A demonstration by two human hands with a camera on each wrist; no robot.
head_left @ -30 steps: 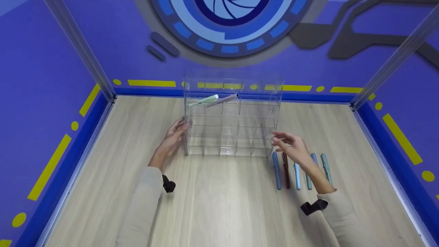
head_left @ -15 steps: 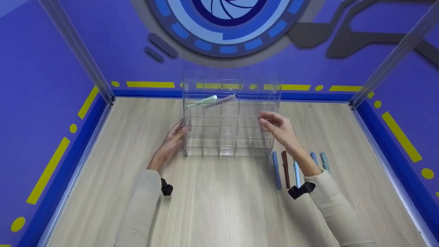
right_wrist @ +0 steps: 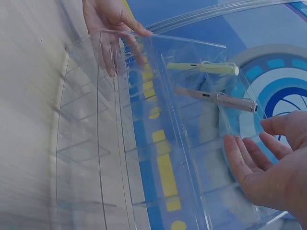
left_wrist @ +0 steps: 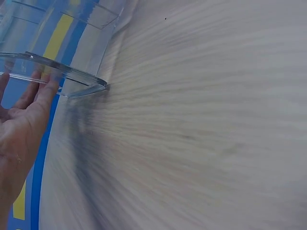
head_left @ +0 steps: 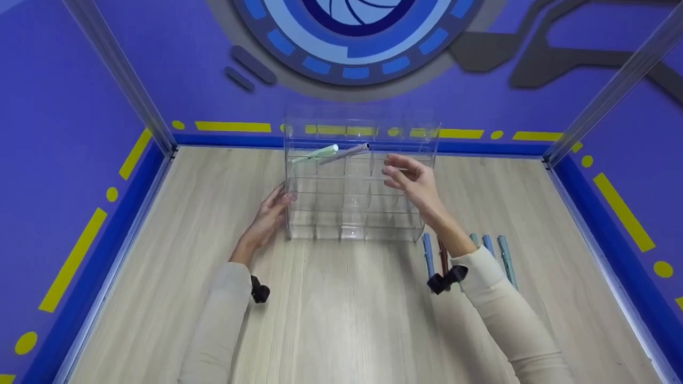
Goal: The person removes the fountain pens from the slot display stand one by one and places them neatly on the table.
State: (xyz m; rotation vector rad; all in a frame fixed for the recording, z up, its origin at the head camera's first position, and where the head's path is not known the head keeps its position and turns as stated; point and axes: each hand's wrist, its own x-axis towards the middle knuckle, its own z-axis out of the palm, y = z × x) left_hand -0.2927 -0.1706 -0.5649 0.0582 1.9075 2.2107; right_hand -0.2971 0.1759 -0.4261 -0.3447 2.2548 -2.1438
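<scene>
A clear plastic pen rack (head_left: 355, 202) with rows of compartments stands on the table. A pale green pen (head_left: 317, 154) and a mauve pen (head_left: 347, 153) lean in its upper left compartments. My left hand (head_left: 267, 218) rests against the rack's left side, fingers fairly straight along the panel, thumb at the front edge. My right hand (head_left: 413, 178) hovers before the rack's upper right part, fingers loosely bent with nothing between them. In the right wrist view this hand (right_wrist: 273, 163) is beside the mauve pen (right_wrist: 230, 100), apart from it.
Several pens lie in a row at right, among them a blue pen (head_left: 428, 250), a dark red pen (head_left: 443, 258) and a teal pen (head_left: 507, 258); my right forearm partly covers the row. Patterned blue walls (head_left: 224, 106) border the wooden table (head_left: 331, 309).
My right hand has moved up and leftward from above the row of pens to before the rack's upper right part. The left hand stays at the rack's side, and the two racked pens are unmoved.
</scene>
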